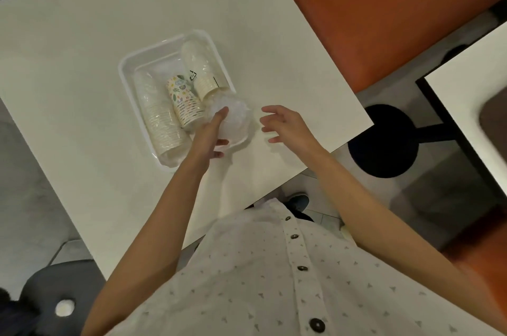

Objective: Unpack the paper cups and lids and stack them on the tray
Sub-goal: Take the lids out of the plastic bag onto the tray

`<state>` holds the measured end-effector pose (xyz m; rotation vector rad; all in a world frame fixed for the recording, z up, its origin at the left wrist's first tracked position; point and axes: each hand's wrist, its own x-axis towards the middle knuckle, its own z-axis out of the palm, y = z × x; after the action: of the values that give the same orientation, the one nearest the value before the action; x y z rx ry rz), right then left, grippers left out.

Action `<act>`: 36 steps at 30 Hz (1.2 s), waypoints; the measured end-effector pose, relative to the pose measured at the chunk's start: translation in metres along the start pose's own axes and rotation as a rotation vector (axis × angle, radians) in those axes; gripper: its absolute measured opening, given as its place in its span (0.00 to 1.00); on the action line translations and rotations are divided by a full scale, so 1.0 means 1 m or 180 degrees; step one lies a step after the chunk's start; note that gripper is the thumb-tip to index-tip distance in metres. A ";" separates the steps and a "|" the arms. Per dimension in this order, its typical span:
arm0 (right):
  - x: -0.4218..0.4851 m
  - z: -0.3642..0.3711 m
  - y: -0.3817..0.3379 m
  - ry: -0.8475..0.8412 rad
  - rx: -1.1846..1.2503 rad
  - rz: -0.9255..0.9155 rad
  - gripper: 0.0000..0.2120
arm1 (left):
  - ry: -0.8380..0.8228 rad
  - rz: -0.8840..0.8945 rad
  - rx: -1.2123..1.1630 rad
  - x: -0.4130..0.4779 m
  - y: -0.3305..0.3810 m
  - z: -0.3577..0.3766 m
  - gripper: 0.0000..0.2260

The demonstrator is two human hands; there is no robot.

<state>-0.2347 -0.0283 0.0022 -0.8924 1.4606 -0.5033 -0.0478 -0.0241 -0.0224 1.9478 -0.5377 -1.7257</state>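
Left hand [212,135]: clamped on clear plastic sleeve of white lids [233,119], near corner of white plastic tray [129,88].
Right hand [282,123]: fingers apart, empty; should pinch wrapper's loose end and peel.

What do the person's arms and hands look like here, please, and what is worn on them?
Both forearms are bare from at least the elbow down; no sleeve edge shows. The left hand and right hand carry no gloves, and no rings, watch or bands are visible. The shirt is white with small grey triangles and dark round buttons.
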 end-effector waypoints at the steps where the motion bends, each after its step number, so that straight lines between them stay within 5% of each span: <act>1: -0.001 0.001 0.001 -0.0076 -0.0011 0.0027 0.16 | -0.0029 -0.0034 -0.0025 -0.004 0.003 0.003 0.18; 10: -0.003 -0.001 0.000 -0.0419 0.0903 0.0159 0.27 | -0.0140 0.0900 0.0282 -0.042 0.007 0.033 0.21; 13: -0.005 -0.018 0.000 -0.0438 0.1402 0.0147 0.18 | -0.0466 0.1166 0.0226 -0.049 0.009 0.035 0.22; 18: -0.015 -0.053 0.012 -0.0200 0.1645 0.0218 0.12 | -0.1132 0.1117 -0.0059 -0.035 0.016 0.047 0.14; 25: -0.058 -0.098 0.039 0.0877 0.1811 0.0151 0.13 | -0.2014 0.1157 0.0509 -0.026 0.026 0.115 0.17; 36: -0.131 -0.226 0.097 0.1138 0.2663 -0.0066 0.22 | -0.2723 0.0691 0.0842 -0.072 0.003 0.298 0.24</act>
<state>-0.4877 0.0837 0.0358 -0.1491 1.3587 -1.2199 -0.3528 -0.0130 0.0102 1.1386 -1.2644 -2.3770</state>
